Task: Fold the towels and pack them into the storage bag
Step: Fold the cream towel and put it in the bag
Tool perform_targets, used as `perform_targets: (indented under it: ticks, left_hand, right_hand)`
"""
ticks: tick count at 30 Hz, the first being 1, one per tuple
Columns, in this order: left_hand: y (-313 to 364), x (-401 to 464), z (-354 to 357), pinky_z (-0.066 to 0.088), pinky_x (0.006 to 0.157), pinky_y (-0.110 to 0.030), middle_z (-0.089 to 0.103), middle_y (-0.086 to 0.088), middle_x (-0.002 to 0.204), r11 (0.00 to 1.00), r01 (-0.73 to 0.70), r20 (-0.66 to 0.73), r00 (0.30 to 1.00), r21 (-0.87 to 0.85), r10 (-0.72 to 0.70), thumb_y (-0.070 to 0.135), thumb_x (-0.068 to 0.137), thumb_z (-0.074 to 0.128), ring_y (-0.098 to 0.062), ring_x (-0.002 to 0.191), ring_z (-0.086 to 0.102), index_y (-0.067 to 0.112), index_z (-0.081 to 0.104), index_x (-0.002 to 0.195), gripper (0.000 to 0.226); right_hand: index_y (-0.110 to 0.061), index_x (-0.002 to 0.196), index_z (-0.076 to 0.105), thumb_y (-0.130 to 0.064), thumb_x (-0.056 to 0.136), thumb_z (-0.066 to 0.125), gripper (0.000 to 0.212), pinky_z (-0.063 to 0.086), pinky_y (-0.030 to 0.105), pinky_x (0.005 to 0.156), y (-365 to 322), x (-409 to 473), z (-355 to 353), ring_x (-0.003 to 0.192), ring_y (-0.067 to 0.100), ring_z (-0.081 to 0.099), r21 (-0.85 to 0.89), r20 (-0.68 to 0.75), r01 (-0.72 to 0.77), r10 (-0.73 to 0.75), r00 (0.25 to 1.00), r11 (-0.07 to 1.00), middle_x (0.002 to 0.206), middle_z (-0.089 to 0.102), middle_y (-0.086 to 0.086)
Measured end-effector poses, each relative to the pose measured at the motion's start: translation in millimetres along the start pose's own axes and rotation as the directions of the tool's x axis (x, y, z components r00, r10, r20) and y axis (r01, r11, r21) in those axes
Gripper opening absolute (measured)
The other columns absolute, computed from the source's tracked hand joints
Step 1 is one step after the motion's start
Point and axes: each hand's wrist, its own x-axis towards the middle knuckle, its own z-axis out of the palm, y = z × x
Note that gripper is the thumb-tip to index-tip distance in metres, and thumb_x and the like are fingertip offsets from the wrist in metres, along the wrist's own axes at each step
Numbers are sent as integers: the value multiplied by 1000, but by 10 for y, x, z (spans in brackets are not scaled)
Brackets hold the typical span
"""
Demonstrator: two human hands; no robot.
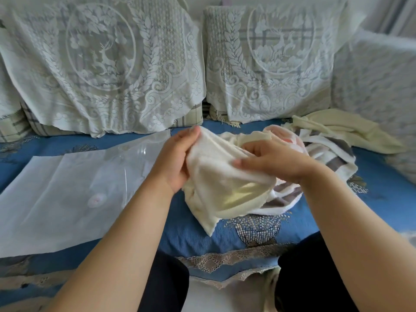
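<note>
A cream towel (220, 185) hangs bunched above the blue sofa seat. My left hand (177, 158) grips its upper left edge, and my right hand (272, 158) pinches the cloth on the right side. Behind it lies a white towel with grey stripes (331, 156) in a loose heap, with a bit of pink cloth (290, 138) showing. Another pale yellow towel (337, 131) lies crumpled at the far right. The translucent white storage bag (67, 194) lies flat on the seat to the left.
The blue patterned sofa seat (198, 235) runs across the view, with a lace trim at its front edge. Two lace-covered back cushions (105, 64) stand behind. A white cushion (378, 86) leans at the right. My dark-clad knees are at the bottom.
</note>
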Motion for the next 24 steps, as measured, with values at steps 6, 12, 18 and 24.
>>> perform_targets:
  ticks: [6, 12, 18, 24]
  left_hand:
    - [231, -42, -222, 56, 78, -37, 72, -11, 103, 994, 29, 53, 998, -105, -23, 42, 79, 68, -27, 103, 67, 10, 75, 98, 37]
    - [250, 48, -499, 56, 78, -38, 71, -10, 109, 950, -155, -129, 984, -271, 124, 38, 87, 60, -26, 106, 66, 14, 76, 99, 32]
    - [240, 174, -735, 51, 90, -43, 71, -12, 100, 916, -186, -328, 943, -354, 64, 30, 93, 55, -29, 102, 66, 11, 76, 94, 28]
    - [202, 205, -841, 56, 79, -36, 73, -9, 96, 921, -191, -369, 928, -340, 56, 28, 91, 57, -23, 93, 70, 10, 68, 106, 26]
  right_hand:
    - [-22, 73, 60, -30, 76, 55, 10, 38, 19, 73, 206, 11, -200, 80, 10, 48, -426, -302, -178, 46, 952, 887, 72, 50, -12]
    - [-14, 96, 64, -25, 87, 59, 15, 37, 30, 58, 365, -7, -450, 72, 21, 56, -240, -708, -333, 71, 703, 912, 79, 61, 0]
    - [15, 96, 63, -48, 66, 76, 71, 50, 32, 95, 361, -227, -702, 116, 3, 54, 229, 17, -244, 247, 969, 942, 128, 59, -2]
    - [-4, 100, 65, -26, 76, 77, 35, 39, 52, 105, 495, -123, -649, 128, 34, 45, 324, 8, -326, 342, 940, 888, 145, 40, 17]
